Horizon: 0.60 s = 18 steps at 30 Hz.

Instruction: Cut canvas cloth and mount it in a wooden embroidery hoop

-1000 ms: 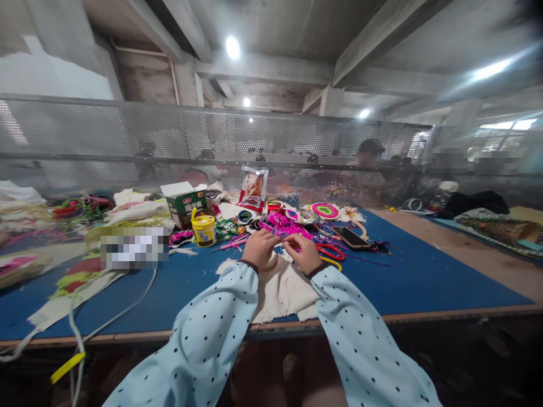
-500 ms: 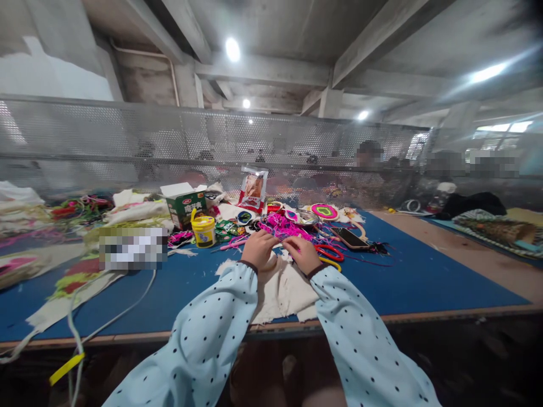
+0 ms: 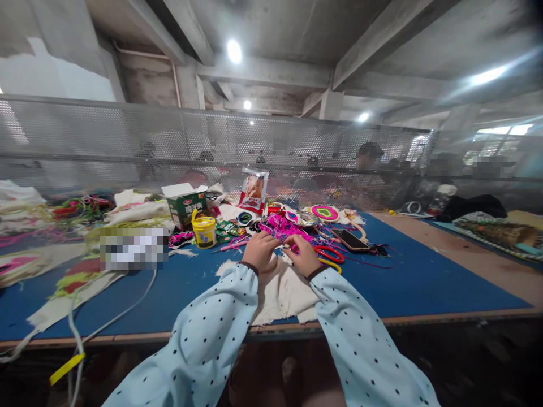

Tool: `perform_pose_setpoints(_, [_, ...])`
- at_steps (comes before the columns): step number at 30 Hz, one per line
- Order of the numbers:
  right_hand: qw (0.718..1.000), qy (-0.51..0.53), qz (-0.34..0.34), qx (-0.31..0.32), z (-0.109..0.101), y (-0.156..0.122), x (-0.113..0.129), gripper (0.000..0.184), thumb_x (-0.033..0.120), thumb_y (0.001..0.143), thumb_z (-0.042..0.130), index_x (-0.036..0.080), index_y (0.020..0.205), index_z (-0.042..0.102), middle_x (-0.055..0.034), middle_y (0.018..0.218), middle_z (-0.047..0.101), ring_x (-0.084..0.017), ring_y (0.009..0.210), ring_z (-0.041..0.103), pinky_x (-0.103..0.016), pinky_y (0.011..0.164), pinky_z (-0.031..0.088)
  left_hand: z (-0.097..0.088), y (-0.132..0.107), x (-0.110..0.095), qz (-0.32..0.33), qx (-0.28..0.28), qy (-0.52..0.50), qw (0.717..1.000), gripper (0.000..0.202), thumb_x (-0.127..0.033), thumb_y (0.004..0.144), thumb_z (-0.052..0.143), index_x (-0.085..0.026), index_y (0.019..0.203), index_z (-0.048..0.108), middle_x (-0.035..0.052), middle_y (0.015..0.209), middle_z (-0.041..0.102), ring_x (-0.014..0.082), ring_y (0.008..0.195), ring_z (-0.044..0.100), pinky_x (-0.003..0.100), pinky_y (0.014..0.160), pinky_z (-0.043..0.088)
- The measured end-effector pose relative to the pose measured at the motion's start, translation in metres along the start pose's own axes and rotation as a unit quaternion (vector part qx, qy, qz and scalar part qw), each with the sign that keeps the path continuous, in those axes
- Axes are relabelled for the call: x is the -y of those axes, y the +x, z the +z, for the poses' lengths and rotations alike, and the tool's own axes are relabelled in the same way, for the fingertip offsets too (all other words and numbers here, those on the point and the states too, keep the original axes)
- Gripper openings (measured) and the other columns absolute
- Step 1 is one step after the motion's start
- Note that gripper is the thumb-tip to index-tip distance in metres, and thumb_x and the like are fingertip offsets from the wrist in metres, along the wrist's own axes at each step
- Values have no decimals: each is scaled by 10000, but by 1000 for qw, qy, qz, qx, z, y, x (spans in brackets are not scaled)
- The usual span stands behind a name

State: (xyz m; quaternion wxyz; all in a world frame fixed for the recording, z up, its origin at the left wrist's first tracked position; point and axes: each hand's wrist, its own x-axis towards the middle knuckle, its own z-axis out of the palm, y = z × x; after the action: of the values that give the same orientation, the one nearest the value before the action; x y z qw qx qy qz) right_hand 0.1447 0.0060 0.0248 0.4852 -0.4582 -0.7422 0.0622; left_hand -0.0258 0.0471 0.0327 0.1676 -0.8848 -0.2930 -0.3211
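Bridging the left hand [image 3: 259, 252] and right hand [image 3: 302, 257], a thin piece [image 3: 283, 247], too small to identify, lies crosswise, left to right, equally near both. Both hands are curled closed, fingertips pinching its ends, above cream cloth [image 3: 280, 291] on the blue tabletop [image 3: 403, 277], with pink yarn [image 3: 285, 225] just beyond.

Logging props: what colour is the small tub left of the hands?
The tub is yellow, handle included; the head view shows it best.
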Motion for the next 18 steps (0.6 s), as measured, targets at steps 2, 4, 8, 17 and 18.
perform_pose_setpoints(2, [1000,2,11,4,0,0,-1,153,295,785,584,179,885,582,-57,844,626,-178,758,569,-291,656,440,0,0,1,0,-2,-5,1000,207,-152,820,466,-206,880,657,47,784,643,195,792,506,329,698,384])
perform_pose_setpoints(4, [1000,2,17,25,0,0,-2,159,298,851,488,184,839,598,-47,790,634,-171,723,574,-295,659,437,0,0,1,-1,-2,-4,1000,210,-145,822,461,-206,876,655,43,785,645,195,789,506,328,705,384])
perform_pose_setpoints(8, [1000,-4,7,14,0,0,-2,88,249,808,540,181,830,591,-45,795,630,-169,725,569,-289,655,440,1,0,1,2,5,0,1000,199,-150,817,466,-206,860,653,41,779,643,197,780,500,330,691,381])
perform_pose_setpoints(17, [1000,3,-12,3,0,0,-1,108,201,806,514,180,861,604,-56,821,633,-180,763,567,-313,683,446,0,0,1,-2,4,-5,1000,225,-141,795,467,-206,887,662,56,773,635,198,775,499,334,698,395])
perform_pose_setpoints(18, [1000,6,-11,-11,0,0,-1,116,204,783,544,180,883,598,-60,845,629,-182,770,566,-309,673,448,0,0,1,-3,4,-6,1000,222,-142,800,465,-206,880,661,54,769,635,197,772,498,333,696,393])
